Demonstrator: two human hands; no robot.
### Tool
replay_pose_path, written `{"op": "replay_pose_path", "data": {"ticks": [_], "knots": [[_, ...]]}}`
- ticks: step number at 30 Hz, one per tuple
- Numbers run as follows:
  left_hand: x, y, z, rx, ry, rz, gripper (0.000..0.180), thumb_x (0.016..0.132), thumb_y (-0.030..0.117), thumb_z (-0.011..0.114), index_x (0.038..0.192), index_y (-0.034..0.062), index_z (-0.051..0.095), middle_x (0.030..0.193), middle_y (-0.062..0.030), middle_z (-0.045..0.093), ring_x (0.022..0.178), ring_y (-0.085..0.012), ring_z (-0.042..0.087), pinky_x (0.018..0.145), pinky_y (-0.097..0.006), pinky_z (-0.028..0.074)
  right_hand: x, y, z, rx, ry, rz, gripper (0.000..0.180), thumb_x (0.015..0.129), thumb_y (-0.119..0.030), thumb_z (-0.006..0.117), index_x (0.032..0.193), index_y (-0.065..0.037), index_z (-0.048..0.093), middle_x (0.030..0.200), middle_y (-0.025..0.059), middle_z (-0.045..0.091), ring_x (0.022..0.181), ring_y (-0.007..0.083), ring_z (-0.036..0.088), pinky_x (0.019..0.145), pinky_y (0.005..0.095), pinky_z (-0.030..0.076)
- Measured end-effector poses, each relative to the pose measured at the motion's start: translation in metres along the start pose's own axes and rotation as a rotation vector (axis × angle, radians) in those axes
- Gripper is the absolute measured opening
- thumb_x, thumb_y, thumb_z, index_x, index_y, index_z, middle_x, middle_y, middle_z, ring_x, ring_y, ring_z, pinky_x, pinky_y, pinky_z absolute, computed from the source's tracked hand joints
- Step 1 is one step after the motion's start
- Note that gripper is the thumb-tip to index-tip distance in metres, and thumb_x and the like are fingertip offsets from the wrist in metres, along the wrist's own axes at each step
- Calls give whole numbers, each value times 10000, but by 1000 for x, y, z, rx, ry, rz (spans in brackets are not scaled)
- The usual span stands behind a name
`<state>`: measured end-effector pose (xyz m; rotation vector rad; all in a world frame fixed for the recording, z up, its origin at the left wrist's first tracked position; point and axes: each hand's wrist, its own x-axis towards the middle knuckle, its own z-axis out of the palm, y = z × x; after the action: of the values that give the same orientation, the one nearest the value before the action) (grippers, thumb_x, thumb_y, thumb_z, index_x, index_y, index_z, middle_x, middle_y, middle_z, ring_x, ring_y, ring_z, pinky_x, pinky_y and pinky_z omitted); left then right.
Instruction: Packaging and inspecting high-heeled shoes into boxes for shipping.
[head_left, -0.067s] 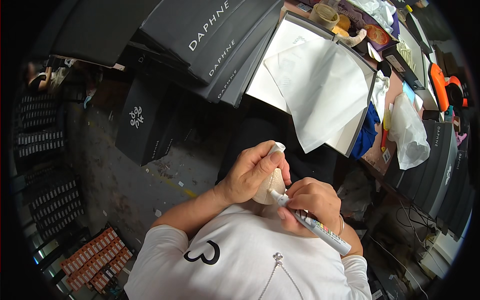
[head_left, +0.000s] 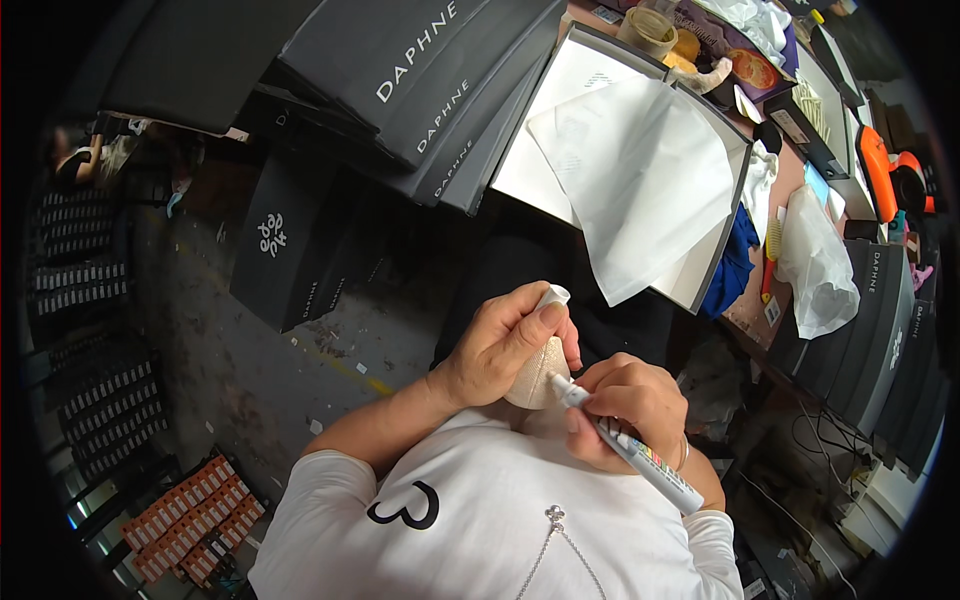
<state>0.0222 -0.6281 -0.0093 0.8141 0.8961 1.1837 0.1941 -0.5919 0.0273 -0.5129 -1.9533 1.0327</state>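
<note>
Dark boxes (head_left: 420, 90) beyond marker (head_left: 630, 450).

Open box (head_left: 590, 75) with tissue paper (head_left: 640, 190) ahead of the hands, stacked boxes (head_left: 420, 80) to its left

Dark shoe boxes (head_left: 400, 90) are stacked on the stained concrete floor (head_left: 250, 370).

Even, fairly bright overhead light; mild glare on the white paper (head_left: 640, 180) at upper centre. Strong fisheye bending, black vignette at the corners; focus sharp centrally.
</note>
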Motion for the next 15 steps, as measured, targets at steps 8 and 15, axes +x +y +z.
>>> {"op": "replay_pose_path", "data": {"ticks": [8, 15], "knots": [[0, 0, 0, -4, -6, -10, 376, 1032, 333, 428, 872, 21, 562, 741, -45, 627, 673, -77, 579, 620, -233, 466, 2, 1, 0, 41, -39, -8, 234, 693, -13, 758, 823, -25, 563, 631, 64, 548, 549, 208, 609, 481, 291, 491], [-1, -1, -1, -5, -5, -21, 381, 1033, 339, 422, 874, 24, 563, 749, -46, 630, 685, -81, 583, 626, -236, 466, -1, 2, 0, 49, -2, 2, 235, 688, -1, 745, 815, -20, 549, 631, 68, 546, 521, 203, 585, 474, 292, 485]]}}
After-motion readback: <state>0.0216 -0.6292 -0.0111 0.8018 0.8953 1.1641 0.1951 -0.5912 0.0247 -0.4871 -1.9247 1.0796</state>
